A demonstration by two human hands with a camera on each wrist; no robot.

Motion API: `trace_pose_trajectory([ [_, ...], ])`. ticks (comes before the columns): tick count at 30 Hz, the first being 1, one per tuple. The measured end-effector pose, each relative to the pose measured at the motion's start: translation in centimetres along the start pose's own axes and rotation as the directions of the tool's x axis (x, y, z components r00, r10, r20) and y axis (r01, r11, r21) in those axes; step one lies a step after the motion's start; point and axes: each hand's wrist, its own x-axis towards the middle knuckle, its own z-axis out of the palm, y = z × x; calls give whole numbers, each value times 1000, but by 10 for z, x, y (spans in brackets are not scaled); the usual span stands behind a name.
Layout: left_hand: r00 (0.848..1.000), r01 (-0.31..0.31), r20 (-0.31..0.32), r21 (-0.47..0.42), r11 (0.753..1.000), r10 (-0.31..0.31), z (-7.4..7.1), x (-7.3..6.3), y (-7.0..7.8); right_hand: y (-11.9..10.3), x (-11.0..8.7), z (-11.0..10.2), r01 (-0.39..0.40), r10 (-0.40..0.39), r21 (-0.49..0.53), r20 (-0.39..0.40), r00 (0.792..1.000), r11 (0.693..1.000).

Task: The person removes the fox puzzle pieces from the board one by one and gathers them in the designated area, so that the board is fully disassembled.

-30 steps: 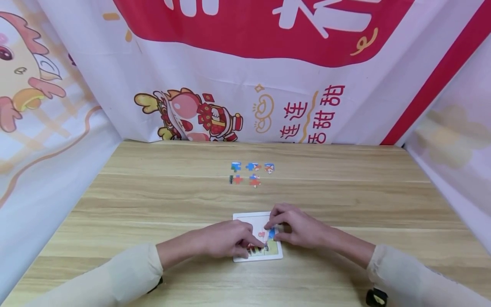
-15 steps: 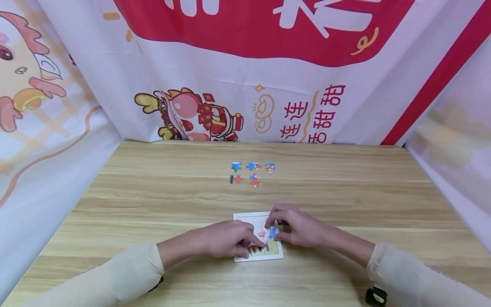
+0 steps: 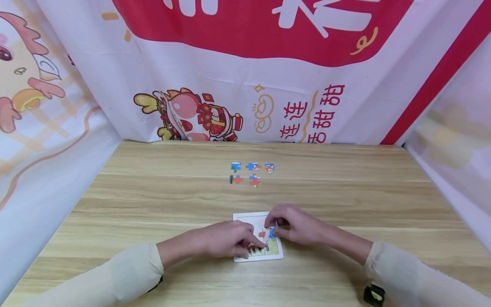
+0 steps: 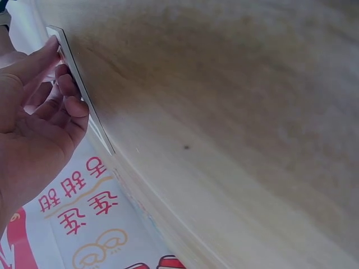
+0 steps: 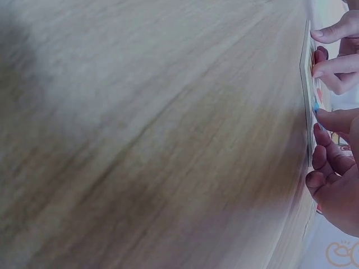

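Note:
A white puzzle tray (image 3: 265,258) lies flat near the front of the table, its lower part filled with joined pieces. My left hand (image 3: 229,238) reaches over its left side, the extended index finger pressing on the lower pieces and the thumb at the front rim. At the tray's right side, my right hand (image 3: 298,227) pinches a blue-and-pink puzzle piece (image 3: 272,232) between thumb and fingers, slightly tilted. In the right wrist view, a bit of blue shows by the right fingertips (image 5: 321,129). From the left wrist, the tray (image 4: 84,89) appears edge-on behind my curled fingers.
Several loose puzzle pieces lie in two rows farther back, among them a fox-face piece (image 3: 270,168) and a red-and-blue one (image 3: 255,181). Behind the wooden table (image 3: 168,187) hangs a printed white and red cloth (image 3: 215,68), with more cloth at both sides.
The right thumb and fingers have drawn slightly closer together and up, and the blue-and-pink puzzle piece has tilted. The left hand and the loose pieces stay put.

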Motion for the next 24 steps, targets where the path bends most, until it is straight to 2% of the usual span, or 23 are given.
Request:
trace_pose_trajectory([
  [9, 1000, -27, 4, -15, 1000, 27, 0, 1, -3, -1, 1, -3, 54, -55, 15, 26, 998, 998],
  [14, 999, -33, 4, -13, 999, 33, -1, 1, -4, -3, 1, -6, 29, -31, 33, 53, 998, 999],
  [21, 1000, -26, 12, -2, 1000, 26, -1, 1, -2, -1, 0, -6, 67, -70, 63, 36, 997, 996],
  [24, 1000, -16, 18, -4, 1000, 16, -2, 1, -1, 0, 0, -5, 56, -59, 86, 32, 998, 995],
])
